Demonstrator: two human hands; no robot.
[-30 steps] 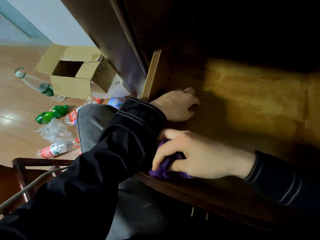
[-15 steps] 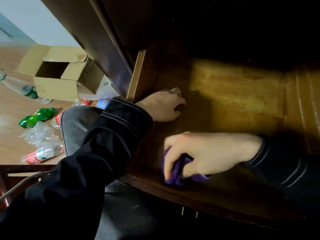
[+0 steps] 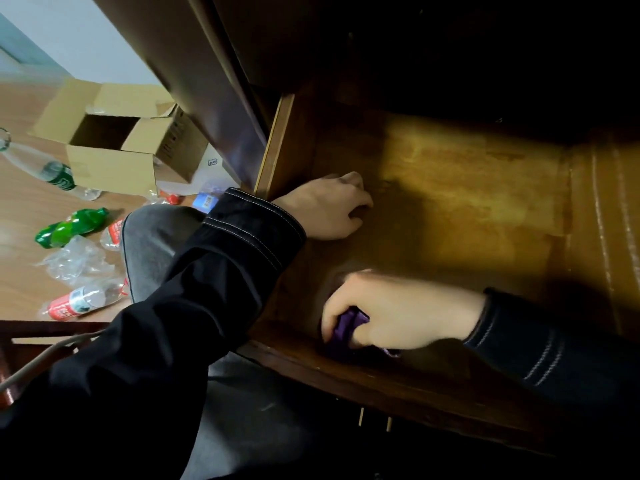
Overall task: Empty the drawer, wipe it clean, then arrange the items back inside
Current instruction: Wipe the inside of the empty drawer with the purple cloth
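The wooden drawer [image 3: 467,202] is pulled out, and its bottom shows bare wood with nothing lying on it. My right hand [image 3: 398,310] grips a bunched purple cloth [image 3: 346,327] and presses it into the drawer's near-left corner by the front wall. My left hand [image 3: 329,206] rests on the drawer bottom by the left wall, fingers curled under with nothing seen in them. Most of the cloth is hidden under my fingers.
On the wooden floor to the left lie several plastic bottles, among them a green bottle [image 3: 72,225] and a red-labelled bottle [image 3: 79,301], beside an open cardboard box [image 3: 114,147]. The dark cabinet side [image 3: 214,81] rises above the drawer. My knee [image 3: 156,233] is beside the drawer.
My right hand has slid the purple cloth to the right along the drawer's front edge. The left hand has stayed in place by the left wall.
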